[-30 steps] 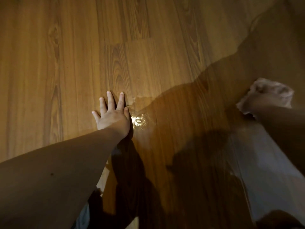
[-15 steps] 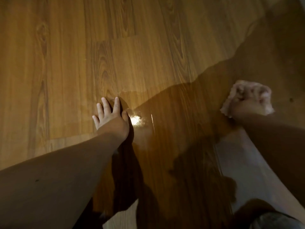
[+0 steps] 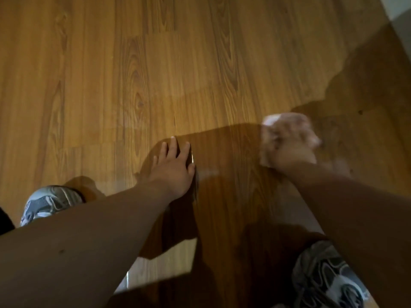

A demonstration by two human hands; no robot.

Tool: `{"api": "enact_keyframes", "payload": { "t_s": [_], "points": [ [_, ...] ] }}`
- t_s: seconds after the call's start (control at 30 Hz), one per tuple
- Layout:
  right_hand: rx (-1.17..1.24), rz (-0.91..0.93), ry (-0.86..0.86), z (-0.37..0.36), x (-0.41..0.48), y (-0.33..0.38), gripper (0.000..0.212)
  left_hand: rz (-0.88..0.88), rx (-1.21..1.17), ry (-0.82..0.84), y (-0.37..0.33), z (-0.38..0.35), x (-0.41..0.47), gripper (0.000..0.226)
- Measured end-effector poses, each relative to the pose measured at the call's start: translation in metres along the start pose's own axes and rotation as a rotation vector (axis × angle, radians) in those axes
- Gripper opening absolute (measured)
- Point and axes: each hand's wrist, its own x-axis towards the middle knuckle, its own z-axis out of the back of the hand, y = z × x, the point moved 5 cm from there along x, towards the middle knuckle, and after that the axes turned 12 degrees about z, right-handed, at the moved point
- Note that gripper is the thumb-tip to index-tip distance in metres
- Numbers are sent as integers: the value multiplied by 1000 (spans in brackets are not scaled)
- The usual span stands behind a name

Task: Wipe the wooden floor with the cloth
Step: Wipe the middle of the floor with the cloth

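Two forearms reach out from the near edge. Nearest, a grey-and-white patterned left shoe (image 3: 50, 202) and a matching right shoe (image 3: 327, 281) stand on the brown wood-grain plank floor (image 3: 200, 63). Further out, the left hand (image 3: 173, 167) lies flat on the boards, fingers straight and slightly spread. To its right and apart from it, the blurred right hand (image 3: 293, 155) grips a pale pinkish crumpled cloth (image 3: 284, 127), bunched against the shadowed floor.
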Motion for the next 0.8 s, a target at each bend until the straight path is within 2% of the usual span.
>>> {"api": "enact_keyframes", "payload": {
  "t_s": [0.07, 0.1, 0.13, 0.2, 0.27, 0.37, 0.47, 0.53, 0.6, 0.67, 0.73, 0.8],
  "points": [
    [-110, -261, 169, 3, -3, -39, 66, -31, 17, 14, -2, -6, -10, 67],
    [-148, -253, 227, -2, -5, -42, 69, -36, 21, 37, -1, -10, -19, 68],
    [-165, -182, 240, -16, 1, -36, 69, -44, 32, 61, 0, -12, -21, 71],
    [-205, 101, 235, -52, 0, 0, 63, -66, 59, 111, 6, -18, -29, 79],
    [-125, 256, 175, -67, -11, 38, 61, -52, 87, 191, 16, -21, -35, 95],
    [-315, 514, 348, -90, -33, 75, 72, 0, 138, 318, 30, -29, -50, 118],
    [-359, 463, 506, -103, -41, 68, 79, 28, 167, 341, 34, -31, -62, 125],
    [-397, 465, 538, -106, -52, 71, 83, 26, 161, 361, 35, -34, -72, 128],
    [-429, 519, 504, -108, -58, 67, 85, 18, 127, 340, 36, -36, -77, 128],
    [-298, 506, 360, -102, -57, 51, 76, 2, 111, 289, 44, -37, -80, 124],
    [-196, 429, 189, -90, -51, 25, 69, -40, 141, 204, 52, -39, -84, 117],
    [-118, 276, -5, -77, -35, -21, 66, -62, 115, 77, 53, -39, -78, 99]
  ]
}}
